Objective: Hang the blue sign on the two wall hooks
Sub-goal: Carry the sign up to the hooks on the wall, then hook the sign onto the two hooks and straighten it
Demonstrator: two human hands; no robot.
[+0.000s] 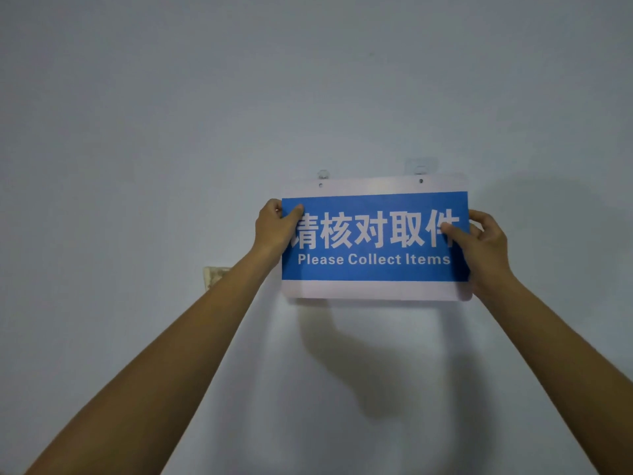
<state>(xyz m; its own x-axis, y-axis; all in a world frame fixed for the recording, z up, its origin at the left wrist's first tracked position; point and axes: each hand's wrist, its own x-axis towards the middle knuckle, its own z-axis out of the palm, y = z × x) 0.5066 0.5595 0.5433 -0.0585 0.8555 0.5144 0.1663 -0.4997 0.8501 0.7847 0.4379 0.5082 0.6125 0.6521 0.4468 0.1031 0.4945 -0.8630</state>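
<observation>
Your left hand (275, 226) pinches the blue sign (375, 236) at its left edge, thumb on the face; your right hand (481, 248) clamps the right edge likewise. Holding both ends likely keeps the sign level so its two holes meet the hooks together. Sign sits just below the left hook (322, 174) and right hook (418, 169); holes not yet over them. Nothing blocks the way. A pale wall patch (214, 274) lies lower left of the sign.
</observation>
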